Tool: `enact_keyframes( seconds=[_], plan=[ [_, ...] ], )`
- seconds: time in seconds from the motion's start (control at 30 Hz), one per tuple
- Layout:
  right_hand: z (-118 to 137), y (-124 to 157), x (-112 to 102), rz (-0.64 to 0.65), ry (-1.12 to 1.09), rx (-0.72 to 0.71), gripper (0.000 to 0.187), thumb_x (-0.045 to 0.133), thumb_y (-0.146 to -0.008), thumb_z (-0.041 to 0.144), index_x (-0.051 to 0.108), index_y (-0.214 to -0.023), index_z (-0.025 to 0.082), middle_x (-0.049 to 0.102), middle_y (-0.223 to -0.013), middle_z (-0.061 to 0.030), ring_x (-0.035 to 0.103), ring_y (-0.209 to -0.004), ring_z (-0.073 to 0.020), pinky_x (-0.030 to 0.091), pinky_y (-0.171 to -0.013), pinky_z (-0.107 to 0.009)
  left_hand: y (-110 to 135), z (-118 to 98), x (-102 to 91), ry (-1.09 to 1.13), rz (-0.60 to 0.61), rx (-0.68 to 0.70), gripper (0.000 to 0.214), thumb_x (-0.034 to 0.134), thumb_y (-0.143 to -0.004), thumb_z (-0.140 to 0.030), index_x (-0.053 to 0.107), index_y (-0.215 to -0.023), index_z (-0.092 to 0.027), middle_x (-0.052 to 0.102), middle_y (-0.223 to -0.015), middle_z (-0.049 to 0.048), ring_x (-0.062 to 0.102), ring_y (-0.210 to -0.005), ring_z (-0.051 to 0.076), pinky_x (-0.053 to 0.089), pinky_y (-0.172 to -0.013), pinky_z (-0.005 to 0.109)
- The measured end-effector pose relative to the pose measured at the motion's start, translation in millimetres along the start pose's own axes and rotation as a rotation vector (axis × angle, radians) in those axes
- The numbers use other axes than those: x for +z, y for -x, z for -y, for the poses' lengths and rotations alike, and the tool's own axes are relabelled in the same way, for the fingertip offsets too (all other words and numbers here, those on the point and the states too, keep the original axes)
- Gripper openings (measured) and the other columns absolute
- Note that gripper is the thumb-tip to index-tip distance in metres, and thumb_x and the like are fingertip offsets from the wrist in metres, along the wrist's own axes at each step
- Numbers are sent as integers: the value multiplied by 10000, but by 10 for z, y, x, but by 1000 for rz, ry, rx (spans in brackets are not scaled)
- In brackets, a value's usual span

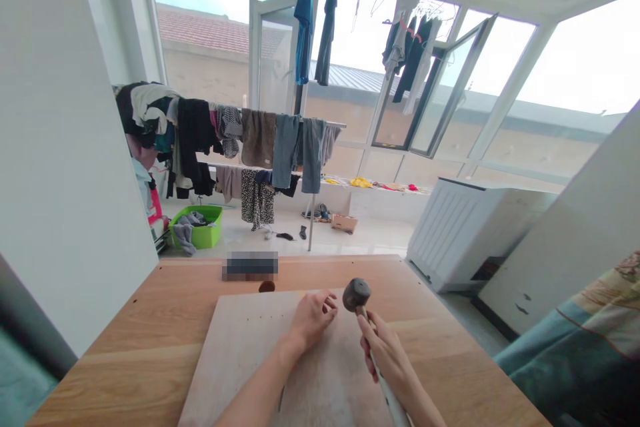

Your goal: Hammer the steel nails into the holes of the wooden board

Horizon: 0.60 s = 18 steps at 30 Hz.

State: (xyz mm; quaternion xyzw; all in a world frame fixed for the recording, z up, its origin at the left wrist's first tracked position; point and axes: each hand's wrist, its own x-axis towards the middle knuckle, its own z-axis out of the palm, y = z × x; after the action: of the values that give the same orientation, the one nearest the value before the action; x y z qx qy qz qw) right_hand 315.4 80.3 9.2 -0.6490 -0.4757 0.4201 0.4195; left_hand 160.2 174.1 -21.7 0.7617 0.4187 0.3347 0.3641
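Mallet (pixel 356 294): dark rounded head, pale handle, gripped in the right hand (pixel 386 355), head raised just above the board. Pale wooden board (pixel 245 353) lies flat, with the left hand (pixel 313 317) resting on its far half, fingers curled. Small brown round piece (pixel 267 286) sits at the board's far edge.

Perhaps rubber mallet (pixel 356 293) in right hand (pixel 385 353), left hand (pixel 313 317) on board (pixel 240 347)

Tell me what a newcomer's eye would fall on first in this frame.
First, the right hand gripping a dark-headed mallet over a pale wooden board at the near middle, with the left hand resting curled on the board beside it. Behind the table, a rack crowded with hanging clothes fills the bright glazed room, with a green basket on the floor at its left.
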Motion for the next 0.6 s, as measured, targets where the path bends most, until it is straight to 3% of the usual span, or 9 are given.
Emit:
enact_keyframes(
  seconds=[0.6],
  plan=[
    [135,79,131,-10,66,-40,419,446,-816,553,515,-1042,207,431,-480,135,425,-273,-78,325,-228,-162,26,-97,-35,37,8,7,303,592,-747,-162,722,-1016,-214,766,-857,-2,676,-711,145,516,-705,219]
  ],
)
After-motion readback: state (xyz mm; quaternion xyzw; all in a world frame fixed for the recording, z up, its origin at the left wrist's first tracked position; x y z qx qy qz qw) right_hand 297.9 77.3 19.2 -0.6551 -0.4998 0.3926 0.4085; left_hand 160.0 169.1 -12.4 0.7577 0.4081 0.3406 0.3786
